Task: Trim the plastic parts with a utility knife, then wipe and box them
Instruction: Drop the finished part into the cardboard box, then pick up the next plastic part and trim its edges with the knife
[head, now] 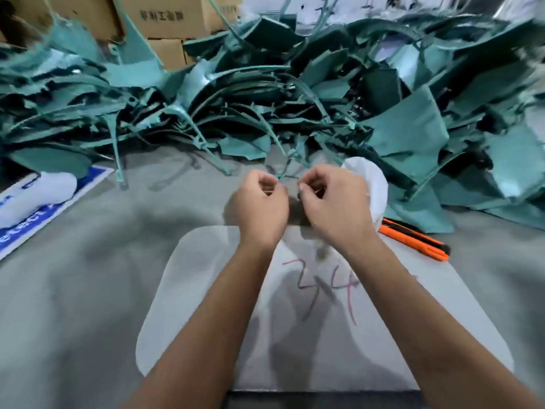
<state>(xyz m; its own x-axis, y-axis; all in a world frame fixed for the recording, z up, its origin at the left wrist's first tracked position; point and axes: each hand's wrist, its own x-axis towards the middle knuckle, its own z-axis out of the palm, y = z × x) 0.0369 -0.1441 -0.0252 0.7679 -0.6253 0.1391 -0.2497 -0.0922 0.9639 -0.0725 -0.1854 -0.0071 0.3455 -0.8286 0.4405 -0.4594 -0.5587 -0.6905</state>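
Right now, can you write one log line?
hands: left, right pinch thin green strip | knife: idle on table | cloth: beside right hand

Soft even light, blurred wide-angle edges

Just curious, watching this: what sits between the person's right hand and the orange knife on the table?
In the head view, a crumpled white cloth lies between the right hand and the orange utility knife, its lower edge reaching the knife's near end.

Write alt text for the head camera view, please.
Two bare hands, left hand and right hand, pinch a thin teal plastic strip before a heap of teal plastic parts; an orange utility knife lies on the grey table.
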